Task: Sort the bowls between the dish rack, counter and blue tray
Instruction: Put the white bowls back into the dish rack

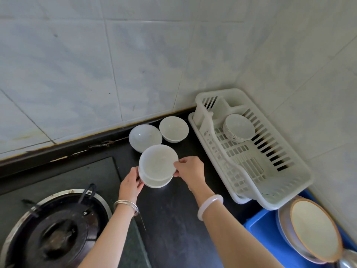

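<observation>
White bowls (157,166) between left hand (132,182), right hand (190,169)

Open black counter strip (173,219) between stove (58,229) and dish rack (270,202), frosted bowl (144,137) and white bowl (173,128) at its back

Both bare forearms reach from the near edge toward the far side, drawing slightly together; the left grip (131,182) curls its fingers against the near left edge of the stack of bowls (158,165), palm turned rightward; the right grip (190,171) pinches the stack's right rim, thumb on top and fingers tucked beneath, knuckles up; a pair of silver bangles (126,206) circles the left wrist; a white bangle (210,206) circles the right wrist
</observation>
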A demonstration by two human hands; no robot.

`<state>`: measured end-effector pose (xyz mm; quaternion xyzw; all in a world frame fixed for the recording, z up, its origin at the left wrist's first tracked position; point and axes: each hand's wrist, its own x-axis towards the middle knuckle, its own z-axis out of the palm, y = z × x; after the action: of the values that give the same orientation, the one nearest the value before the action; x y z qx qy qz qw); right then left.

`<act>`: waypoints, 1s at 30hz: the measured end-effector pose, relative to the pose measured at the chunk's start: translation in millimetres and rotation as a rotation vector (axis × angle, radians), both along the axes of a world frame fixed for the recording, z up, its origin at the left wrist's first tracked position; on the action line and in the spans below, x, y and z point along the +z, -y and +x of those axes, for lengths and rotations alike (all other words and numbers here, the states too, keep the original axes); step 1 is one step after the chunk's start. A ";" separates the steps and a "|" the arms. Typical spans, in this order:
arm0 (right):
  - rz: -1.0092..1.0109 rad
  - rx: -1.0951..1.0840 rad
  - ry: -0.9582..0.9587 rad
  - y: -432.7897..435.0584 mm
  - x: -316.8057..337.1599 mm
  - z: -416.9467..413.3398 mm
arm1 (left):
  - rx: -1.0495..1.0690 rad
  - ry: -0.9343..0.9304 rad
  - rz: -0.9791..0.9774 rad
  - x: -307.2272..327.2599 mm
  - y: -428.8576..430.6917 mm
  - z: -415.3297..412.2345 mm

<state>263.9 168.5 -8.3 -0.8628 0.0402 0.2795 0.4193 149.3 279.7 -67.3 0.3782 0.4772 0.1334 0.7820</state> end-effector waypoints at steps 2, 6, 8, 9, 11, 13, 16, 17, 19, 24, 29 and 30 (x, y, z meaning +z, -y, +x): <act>-0.047 0.032 0.020 -3.5 -1.1 -3.4 | -0.014 -0.008 0.029 0.9 0.1 0.3; -0.103 0.043 0.022 -2.8 -5.5 -5.8 | -0.062 -0.027 0.118 -6.4 1.3 -2.9; -0.121 0.056 0.021 -1.6 -8.8 -4.6 | -0.092 -0.041 0.154 -9.9 2.5 -4.2; -0.130 0.070 0.019 -1.3 -10.5 -4.0 | -0.096 -0.045 0.171 -11.1 3.1 -4.5; -0.140 0.086 -0.001 -0.9 -14.0 -2.3 | -0.089 -0.054 0.192 -11.8 4.2 -4.1; -0.136 0.091 -0.034 0.0 -17.3 0.0 | -0.071 -0.055 0.186 -11.1 3.8 -1.8; 0.007 0.069 -0.183 -1.4 -18.8 3.9 | -0.045 -0.048 0.132 -9.5 0.4 1.6; 0.067 0.059 -0.250 -3.3 -17.7 4.0 | -0.036 -0.047 0.104 -8.2 -0.6 2.7; 0.120 0.050 -0.314 -7.3 -16.1 3.5 | -0.037 -0.064 0.071 -5.5 -0.9 4.6; 0.137 -0.057 -0.277 -6.2 -14.9 1.9 | -0.071 -0.116 0.088 7.5 4.9 6.5; 0.244 -0.095 -0.175 21.7 10.4 9.3 | -0.131 -0.071 0.198 39.9 16.5 21.3; 0.266 -0.089 -0.132 29.6 20.1 12.3 | -0.156 -0.041 0.224 49.4 20.6 27.1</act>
<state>276.2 138.9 11.9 -0.7766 0.0686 0.3195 0.5386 176.5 259.1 -17.9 0.5018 0.4444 0.1167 0.7329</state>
